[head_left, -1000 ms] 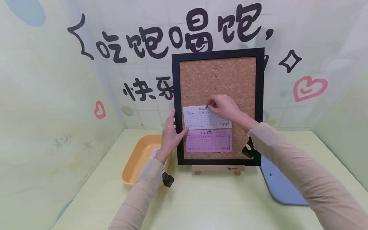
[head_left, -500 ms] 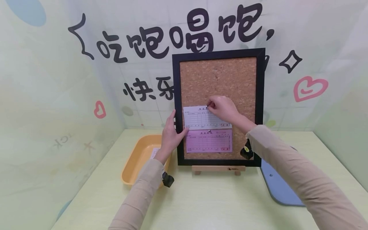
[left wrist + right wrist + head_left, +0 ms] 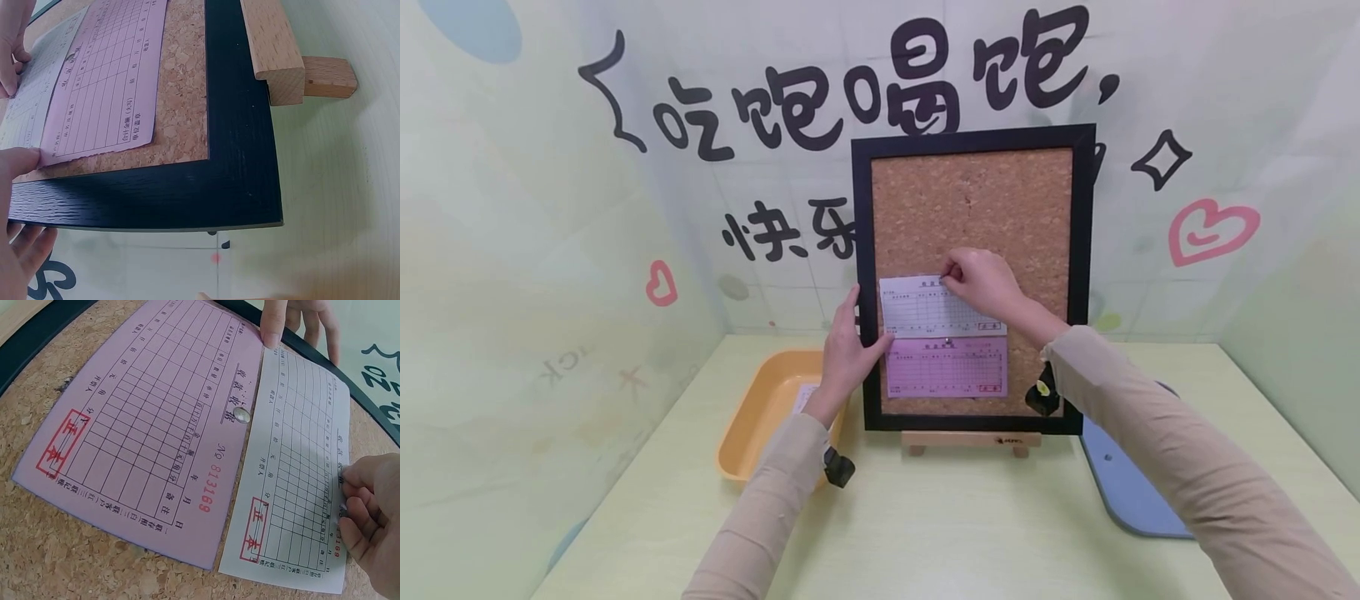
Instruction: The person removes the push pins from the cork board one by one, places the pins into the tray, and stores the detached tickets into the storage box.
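A cork board [image 3: 973,208] in a black frame stands upright on a small wooden easel [image 3: 972,439]. My left hand [image 3: 850,350] grips the frame's left side, thumb on the front at the lower left corner of a white receipt [image 3: 917,308], fingers round behind. Just below, a pink receipt [image 3: 943,371] is fixed by a silver thumbtack [image 3: 241,415] at its top edge. At the white receipt's top edge my right hand [image 3: 983,279] pinches a small pin, now almost wholly hidden by the fingertips.
A yellow tray [image 3: 727,457] with a paper slip in it stands on the table left of the board. At the right lies a blue-grey mat [image 3: 1138,492] bearing a small pin [image 3: 1108,457], partly under the right forearm. A printed wall sheet hangs close behind.
Both hands keep their places on the board and at the receipt's top edge. The pin at the right fingertips shows less than before. The head view has shifted slightly.
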A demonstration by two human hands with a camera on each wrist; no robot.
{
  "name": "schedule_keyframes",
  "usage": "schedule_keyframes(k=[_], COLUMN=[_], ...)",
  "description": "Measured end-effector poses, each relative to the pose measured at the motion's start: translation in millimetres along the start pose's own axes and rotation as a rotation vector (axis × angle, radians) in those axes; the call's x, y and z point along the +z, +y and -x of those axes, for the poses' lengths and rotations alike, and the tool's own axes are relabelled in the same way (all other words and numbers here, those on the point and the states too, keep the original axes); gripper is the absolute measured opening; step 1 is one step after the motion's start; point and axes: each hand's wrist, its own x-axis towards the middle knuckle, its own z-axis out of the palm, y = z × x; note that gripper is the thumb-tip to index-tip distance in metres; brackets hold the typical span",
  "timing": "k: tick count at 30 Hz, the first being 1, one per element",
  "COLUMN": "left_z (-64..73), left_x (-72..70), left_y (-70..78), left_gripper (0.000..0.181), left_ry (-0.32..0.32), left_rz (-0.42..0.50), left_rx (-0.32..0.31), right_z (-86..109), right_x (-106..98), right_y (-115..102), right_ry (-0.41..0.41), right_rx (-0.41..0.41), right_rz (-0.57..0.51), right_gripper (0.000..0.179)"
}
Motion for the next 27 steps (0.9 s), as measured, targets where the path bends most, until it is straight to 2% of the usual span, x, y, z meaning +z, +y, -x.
schedule_keyframes(k=[13,27], left_z=[-0.3,0.4], left_x=[-1.1,-1.8], left_y=[1.3,2.0], left_gripper=[0.085,0.084], left_ry=[-0.010,-0.004], left_rz=[-0.003,0.009], left_rx=[-0.005,0.003], right_z=[0.9,-0.8], right_x=[-1.3,-1.5], right_y=[1.2,-3.1], right_ry=[-0.025,-0.029], right_rx=[0.003,-0.005], right_rz=[-0.014,0.073], right_gripper=[0.007,0.008])
